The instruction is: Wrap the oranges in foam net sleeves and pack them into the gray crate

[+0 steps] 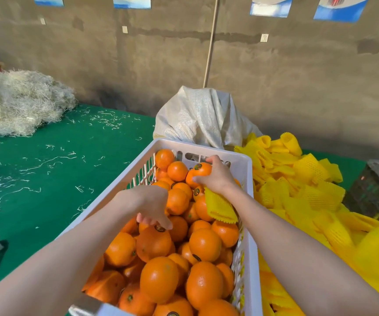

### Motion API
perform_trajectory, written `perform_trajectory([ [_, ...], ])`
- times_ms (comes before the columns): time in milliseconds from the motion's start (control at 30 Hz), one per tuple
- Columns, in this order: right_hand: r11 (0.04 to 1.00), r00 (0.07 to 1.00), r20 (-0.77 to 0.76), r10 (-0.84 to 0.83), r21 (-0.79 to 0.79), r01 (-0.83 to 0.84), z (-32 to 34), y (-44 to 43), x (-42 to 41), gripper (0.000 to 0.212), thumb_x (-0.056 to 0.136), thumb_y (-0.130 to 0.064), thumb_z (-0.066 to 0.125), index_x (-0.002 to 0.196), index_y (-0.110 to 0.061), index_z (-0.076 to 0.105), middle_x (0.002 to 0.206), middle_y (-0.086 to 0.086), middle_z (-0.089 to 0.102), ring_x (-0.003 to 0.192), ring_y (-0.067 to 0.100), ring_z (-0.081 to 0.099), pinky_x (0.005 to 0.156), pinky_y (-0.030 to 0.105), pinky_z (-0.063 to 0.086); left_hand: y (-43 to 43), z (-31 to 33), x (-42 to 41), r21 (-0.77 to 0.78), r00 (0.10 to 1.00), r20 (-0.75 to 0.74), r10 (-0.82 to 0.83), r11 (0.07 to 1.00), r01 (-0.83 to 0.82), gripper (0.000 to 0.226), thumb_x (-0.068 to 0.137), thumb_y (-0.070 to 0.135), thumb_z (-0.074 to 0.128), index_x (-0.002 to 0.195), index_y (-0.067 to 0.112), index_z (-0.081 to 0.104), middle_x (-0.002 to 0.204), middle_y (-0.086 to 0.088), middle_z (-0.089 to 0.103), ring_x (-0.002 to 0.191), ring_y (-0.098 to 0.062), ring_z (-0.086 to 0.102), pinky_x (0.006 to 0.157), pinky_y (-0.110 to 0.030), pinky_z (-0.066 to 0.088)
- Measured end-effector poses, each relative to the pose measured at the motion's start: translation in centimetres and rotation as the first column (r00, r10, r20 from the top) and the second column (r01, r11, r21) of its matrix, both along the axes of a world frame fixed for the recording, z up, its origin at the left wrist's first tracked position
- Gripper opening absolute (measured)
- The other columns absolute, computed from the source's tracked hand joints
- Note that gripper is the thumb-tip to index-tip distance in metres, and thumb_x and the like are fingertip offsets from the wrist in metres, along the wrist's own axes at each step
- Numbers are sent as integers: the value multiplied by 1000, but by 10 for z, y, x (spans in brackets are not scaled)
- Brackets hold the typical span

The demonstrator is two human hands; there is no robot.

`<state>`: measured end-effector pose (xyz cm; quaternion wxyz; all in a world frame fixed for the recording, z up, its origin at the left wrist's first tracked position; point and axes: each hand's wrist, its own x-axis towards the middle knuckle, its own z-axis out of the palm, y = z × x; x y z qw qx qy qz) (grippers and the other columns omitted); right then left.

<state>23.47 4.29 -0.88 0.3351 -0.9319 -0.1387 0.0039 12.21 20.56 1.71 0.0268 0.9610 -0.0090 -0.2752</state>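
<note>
Gripping an orange (201,171) at the far end of the pale crate (206,148), centre frame, the right hand (217,177) curls its fingers round the fruit. A yellow foam sleeve (220,207) sits under its wrist, hold uncertain. The left hand (152,206) bends onto a stickered orange (154,244); grasp cannot be told. Step judged: picking unwrapped fruit. Next: lift clear, open sleeve, slide orange in.

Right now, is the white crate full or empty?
Nearly full: loose oranges are heaped almost to the rim of the white crate. The right hand grips an orange at the far end.
</note>
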Motion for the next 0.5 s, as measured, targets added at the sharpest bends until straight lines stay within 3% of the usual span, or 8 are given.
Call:
perform_trajectory([
  [33,997,997,-50,55,54,-52,10,0,-7,70,68,-40,80,124,-16,46,116,2,54,107,21,52,80,31,42,7,-4,0,29,999,49,-1,1000,-1,40,77,56,68,77,16,71,72,2,68,61,-12,61,58,-19,48],
  [100,972,957,-199,213,140,-188,29,-3,-22,51,67,-41,81,107,-19,58,102,-4,59,97,15,57,78,29,46,4,1,-9,-4,976,219,-5,1000,6,37,75,49,74,83,13,68,82,0,69,73,-17,64,65,-25,51],
  [167,936,898,-278,341,186,-298,43,-9,-43,32,71,-38,79,95,-21,65,97,0,68,94,16,64,82,30,50,-9,6,-17,-242,888,442,130,970,-22,39,72,36,79,101,16,62,96,3,63,93,-20,61,68,-24,47],
  [200,926,885,-285,367,203,-319,49,-13,-55,31,73,-36,78,97,-20,66,99,2,69,95,17,65,85,30,50,-14,6,-22,-425,838,480,261,904,-39,48,71,31,82,110,20,56,101,5,57,97,-19,58,67,-22,44],
  [267,909,873,-290,393,268,-320,59,-23,-75,37,76,-32,76,107,-14,66,105,7,69,96,18,65,88,32,51,-23,8,-35,-780,820,312,480,623,-67,74,69,24,84,131,19,44,115,3,52,102,-17,56,73,-23,48],
  [367,867,854,-292,431,398,-301,72,-46,-105,26,79,-22,73,102,-12,65,95,5,69,81,9,67,72,21,54,-49,13,-66,-977,861,132,491,212,29,82,65,26,82,137,22,44,127,-7,55,110,-23,59,89,-39,54],
  [433,861,865,-270,424,418,-291,78,-64,-124,19,81,-21,71,98,-15,65,89,1,69,72,1,66,62,14,50,-71,15,-83,-994,858,103,503,71,77,74,63,29,76,132,22,51,123,-13,60,109,-29,61,89,-43,54],
  [500,866,888,-250,386,430,-256,80,-83,-138,24,82,-26,68,103,-13,66,97,6,70,80,6,66,68,17,52,-93,16,-94,-995,849,76,522,-18,100,65,66,27,73,128,17,56,119,-17,64,109,-35,62,92,-51,52],
])
